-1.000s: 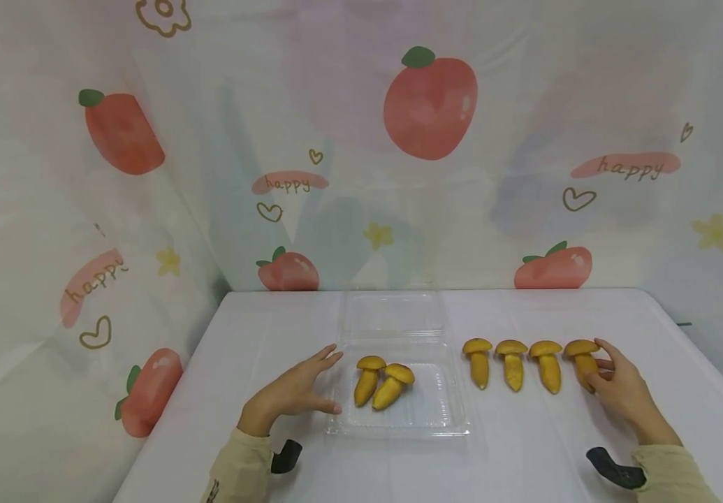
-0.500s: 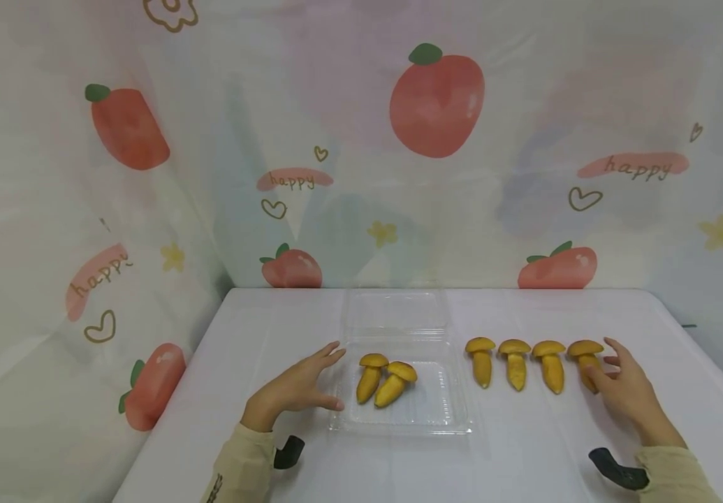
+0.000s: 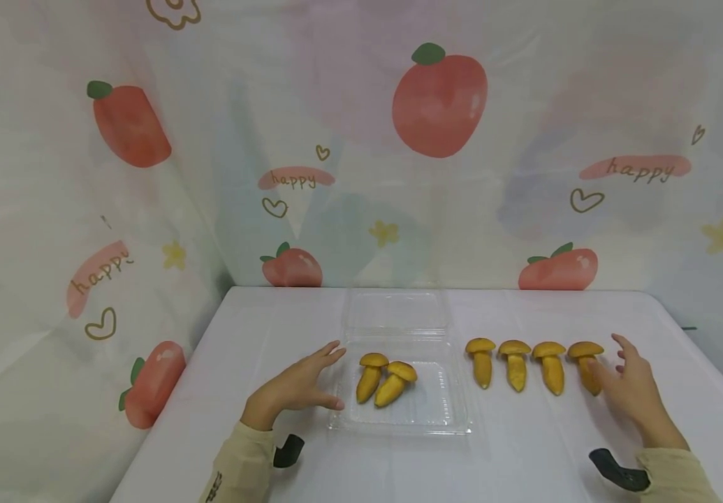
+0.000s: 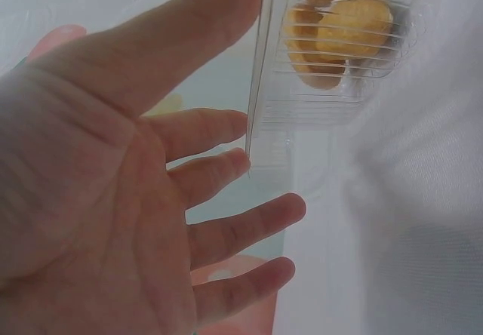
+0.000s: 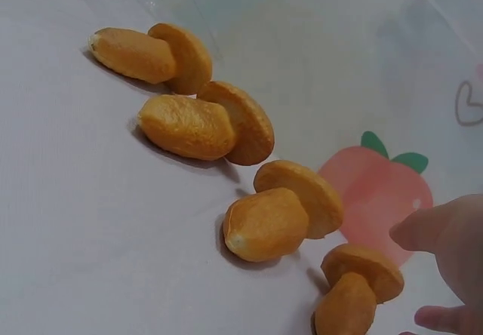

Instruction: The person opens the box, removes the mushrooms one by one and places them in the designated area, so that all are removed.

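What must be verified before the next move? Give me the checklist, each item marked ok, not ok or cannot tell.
1. Lid laid back, away from the hands: ok.
2. Room in the clear container: ok, bare floor right of the two mushrooms.
3. Mushroom row lying on the table: ok, four there.
4. Right hand gripping the rightmost mushroom: not ok, fingers spread.
5. Left hand touching the container: cannot tell, beside its edge.

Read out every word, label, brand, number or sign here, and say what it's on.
"happy": middle pink stripe on the backdrop.
"happy": right pink stripe, same backdrop.
"happ", last letter unclear: left pink stripe, backdrop's left side.
Dark marking on the left sleeve: too small to read.
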Action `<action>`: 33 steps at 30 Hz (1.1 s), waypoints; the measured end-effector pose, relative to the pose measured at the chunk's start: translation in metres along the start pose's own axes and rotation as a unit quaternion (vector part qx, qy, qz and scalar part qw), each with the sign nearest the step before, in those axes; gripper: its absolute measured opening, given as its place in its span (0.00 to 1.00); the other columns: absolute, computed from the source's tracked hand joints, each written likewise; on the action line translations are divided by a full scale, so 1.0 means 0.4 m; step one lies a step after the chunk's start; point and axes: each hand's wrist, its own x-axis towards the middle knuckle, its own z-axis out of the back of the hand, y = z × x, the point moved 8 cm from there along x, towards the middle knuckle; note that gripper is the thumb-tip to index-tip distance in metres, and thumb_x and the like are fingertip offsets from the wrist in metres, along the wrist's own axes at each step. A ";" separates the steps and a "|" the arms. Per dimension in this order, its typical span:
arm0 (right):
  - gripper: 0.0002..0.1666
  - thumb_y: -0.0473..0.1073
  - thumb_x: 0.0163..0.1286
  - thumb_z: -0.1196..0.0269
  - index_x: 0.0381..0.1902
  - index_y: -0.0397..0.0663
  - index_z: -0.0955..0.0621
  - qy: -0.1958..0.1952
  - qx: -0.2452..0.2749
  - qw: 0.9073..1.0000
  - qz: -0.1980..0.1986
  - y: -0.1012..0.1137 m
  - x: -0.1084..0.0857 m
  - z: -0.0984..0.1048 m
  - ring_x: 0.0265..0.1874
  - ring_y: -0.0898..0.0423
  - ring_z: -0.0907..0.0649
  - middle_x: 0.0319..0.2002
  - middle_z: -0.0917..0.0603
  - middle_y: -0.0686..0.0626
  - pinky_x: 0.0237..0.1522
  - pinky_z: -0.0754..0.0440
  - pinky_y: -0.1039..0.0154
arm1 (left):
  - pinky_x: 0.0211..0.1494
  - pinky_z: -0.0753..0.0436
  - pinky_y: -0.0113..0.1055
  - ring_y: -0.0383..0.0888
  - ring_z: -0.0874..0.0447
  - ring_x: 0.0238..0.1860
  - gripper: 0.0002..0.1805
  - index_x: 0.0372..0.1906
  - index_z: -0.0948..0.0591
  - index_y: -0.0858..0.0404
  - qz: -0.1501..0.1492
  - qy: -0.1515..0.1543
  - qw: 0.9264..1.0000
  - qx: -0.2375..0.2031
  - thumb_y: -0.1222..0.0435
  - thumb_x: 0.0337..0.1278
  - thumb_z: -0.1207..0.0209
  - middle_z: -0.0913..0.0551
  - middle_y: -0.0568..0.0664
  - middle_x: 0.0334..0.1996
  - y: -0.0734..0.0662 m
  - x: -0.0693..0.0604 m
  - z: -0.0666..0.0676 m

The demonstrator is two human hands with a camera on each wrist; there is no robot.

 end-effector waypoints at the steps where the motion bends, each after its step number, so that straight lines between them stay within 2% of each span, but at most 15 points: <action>1: 0.47 0.50 0.80 0.51 0.78 0.29 0.60 -0.005 -0.001 1.000 0.004 0.006 -0.001 0.002 0.60 0.17 0.37 0.68 0.48 0.13 0.59 0.31 0.22 | 0.77 0.37 0.61 0.60 0.44 0.80 0.53 0.79 0.39 0.59 -0.001 0.000 1.000 -0.002 0.55 0.49 0.24 0.47 0.55 0.82 0.000 -0.001 0.000; 8: 0.44 0.48 0.80 0.49 0.78 0.29 0.56 -0.032 -0.008 0.998 0.047 0.059 -0.015 0.015 0.59 0.19 0.35 0.65 0.43 0.13 0.55 0.29 0.22 | 0.78 0.38 0.61 0.60 0.45 0.80 0.53 0.79 0.39 0.60 -0.002 -0.002 1.000 -0.001 0.55 0.49 0.24 0.47 0.55 0.82 0.005 -0.002 0.001; 14: 0.42 0.46 0.80 0.48 0.78 0.29 0.52 -0.038 0.001 0.997 0.070 0.108 -0.029 0.009 0.59 0.19 0.35 0.66 0.43 0.14 0.55 0.29 0.22 | 0.78 0.38 0.62 0.60 0.45 0.80 0.53 0.79 0.39 0.59 -0.001 -0.002 1.000 0.002 0.54 0.49 0.24 0.47 0.55 0.82 0.007 -0.002 0.001; 22: 0.37 0.40 0.76 0.44 0.75 0.27 0.43 -0.053 0.005 0.989 0.140 0.193 -0.058 -0.020 0.58 0.23 0.33 0.62 0.35 0.17 0.55 0.32 0.22 | 0.78 0.39 0.62 0.60 0.46 0.80 0.53 0.79 0.39 0.59 -0.006 -0.002 1.000 0.005 0.55 0.49 0.24 0.47 0.55 0.82 0.003 0.002 0.001; 27: 0.36 0.39 0.75 0.42 0.73 0.28 0.39 -0.046 -0.003 0.983 0.175 0.237 -0.076 -0.049 0.52 0.27 0.29 0.60 0.31 0.21 0.49 0.26 0.27 | 0.78 0.39 0.62 0.60 0.46 0.80 0.53 0.79 0.39 0.59 -0.010 -0.003 1.000 0.004 0.54 0.49 0.24 0.47 0.55 0.82 0.003 0.005 0.000; 29: 0.36 0.40 0.75 0.41 0.73 0.28 0.38 -0.045 -0.005 0.981 0.189 0.253 -0.085 -0.060 0.53 0.27 0.28 0.61 0.30 0.22 0.48 0.25 0.28 | 0.78 0.39 0.63 0.61 0.45 0.80 0.53 0.79 0.39 0.59 -0.012 -0.003 1.000 0.003 0.55 0.49 0.24 0.47 0.56 0.82 0.003 0.005 -0.001; 33: 0.35 0.40 0.73 0.38 0.71 0.30 0.35 -0.045 -0.003 0.976 0.214 0.288 -0.106 -0.080 0.58 0.26 0.29 0.64 0.30 0.24 0.53 0.27 0.27 | 0.77 0.38 0.63 0.62 0.45 0.80 0.53 0.79 0.39 0.59 -0.016 -0.001 1.000 0.001 0.55 0.49 0.24 0.48 0.56 0.82 0.002 0.006 -0.003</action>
